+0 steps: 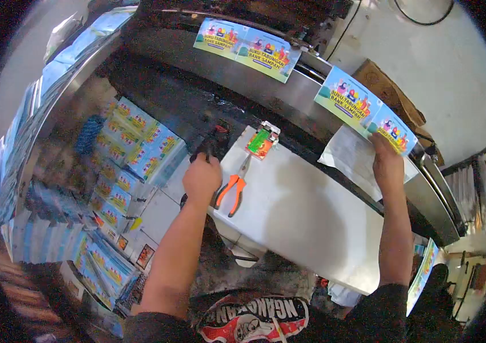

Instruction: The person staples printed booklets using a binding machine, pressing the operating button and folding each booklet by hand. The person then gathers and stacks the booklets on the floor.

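My left hand (202, 178) is closed around a black object (215, 142) with a bit of red on it. Its kind is hard to make out against the dark surface behind. At the right, the fingers of my right hand (388, 166) are at the lower edge of a printed booklet cover sheet (350, 103), which reads "Buku Tabungan Bank Sampah" and lies along a metal rail. Orange-handled pliers (231, 191) rest on the white tabletop (288, 211) near my left hand. Beyond their tips sits a small green and orange box (263, 142).
Another cover sheet (247, 49) hangs on the rail farther left. White paper (348, 157) lies below the right-hand sheet. Stacks of printed covers (140, 137) stand at the left, with many booklets (54, 77) along the far left edge. A cardboard piece (388, 86) is behind the rail.
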The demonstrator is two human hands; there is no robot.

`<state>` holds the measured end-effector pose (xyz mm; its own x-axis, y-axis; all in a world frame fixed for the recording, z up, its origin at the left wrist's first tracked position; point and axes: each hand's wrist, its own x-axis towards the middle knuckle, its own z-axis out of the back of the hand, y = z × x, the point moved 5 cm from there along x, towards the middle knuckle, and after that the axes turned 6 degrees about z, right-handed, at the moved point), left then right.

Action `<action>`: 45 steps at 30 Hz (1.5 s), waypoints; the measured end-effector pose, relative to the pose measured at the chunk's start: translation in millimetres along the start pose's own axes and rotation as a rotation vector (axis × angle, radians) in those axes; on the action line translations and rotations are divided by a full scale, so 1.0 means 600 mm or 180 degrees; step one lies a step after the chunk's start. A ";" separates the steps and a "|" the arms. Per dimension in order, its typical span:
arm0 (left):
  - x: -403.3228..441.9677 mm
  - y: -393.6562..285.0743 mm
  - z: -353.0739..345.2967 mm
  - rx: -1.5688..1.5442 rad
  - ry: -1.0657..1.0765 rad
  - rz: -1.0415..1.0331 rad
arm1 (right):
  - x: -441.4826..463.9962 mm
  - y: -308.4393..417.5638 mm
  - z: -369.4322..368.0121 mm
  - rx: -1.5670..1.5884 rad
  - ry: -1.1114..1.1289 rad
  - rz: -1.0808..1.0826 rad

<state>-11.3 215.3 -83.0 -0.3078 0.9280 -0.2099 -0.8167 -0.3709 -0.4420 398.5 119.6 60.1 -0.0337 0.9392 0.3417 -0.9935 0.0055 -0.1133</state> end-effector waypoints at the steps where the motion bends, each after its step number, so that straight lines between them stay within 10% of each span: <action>1: -0.001 0.000 0.002 -0.0003 -0.0011 0.0017 | -0.012 0.007 -0.001 0.0009 -0.0004 0.0018; 12: -0.010 -0.002 0.012 -0.0202 0.0016 -0.0003 | -0.196 0.136 -0.072 0.1492 0.0561 0.0084; 45: -0.007 0.005 0.014 -0.0604 0.0032 -0.0146 | -0.231 0.153 -0.110 0.1152 -0.0170 -0.0203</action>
<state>-16.3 210.6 -76.3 -0.2667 0.9440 -0.1940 -0.7229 -0.3291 -0.6076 319.2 12.7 -59.1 0.0333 0.9216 0.3868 -0.9675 -0.0673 0.2436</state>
